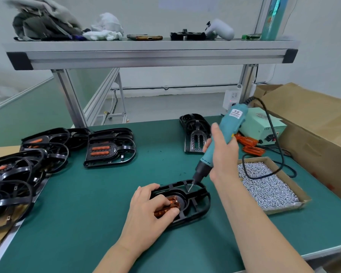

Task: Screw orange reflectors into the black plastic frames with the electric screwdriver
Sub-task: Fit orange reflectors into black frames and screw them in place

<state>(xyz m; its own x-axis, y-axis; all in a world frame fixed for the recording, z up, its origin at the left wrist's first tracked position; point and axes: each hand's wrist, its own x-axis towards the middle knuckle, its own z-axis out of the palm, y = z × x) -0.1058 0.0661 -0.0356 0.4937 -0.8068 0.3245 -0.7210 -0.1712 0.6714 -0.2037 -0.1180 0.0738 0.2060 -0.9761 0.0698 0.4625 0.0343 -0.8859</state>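
Left hand [150, 210] pinches orange reflector [166, 206] in black frame [197, 201]; right hand [222, 154] grips tilted screwdriver [222, 134]

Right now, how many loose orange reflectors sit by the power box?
2 visible. One reflector lies by the power box; the other reflector lies nearer, on the mat. The right hand and screwdriver cover that spot's left edge, so more may hide.

Green bench [87, 203] w/ alu shelf [150, 54], pale wall [313, 36] behind.
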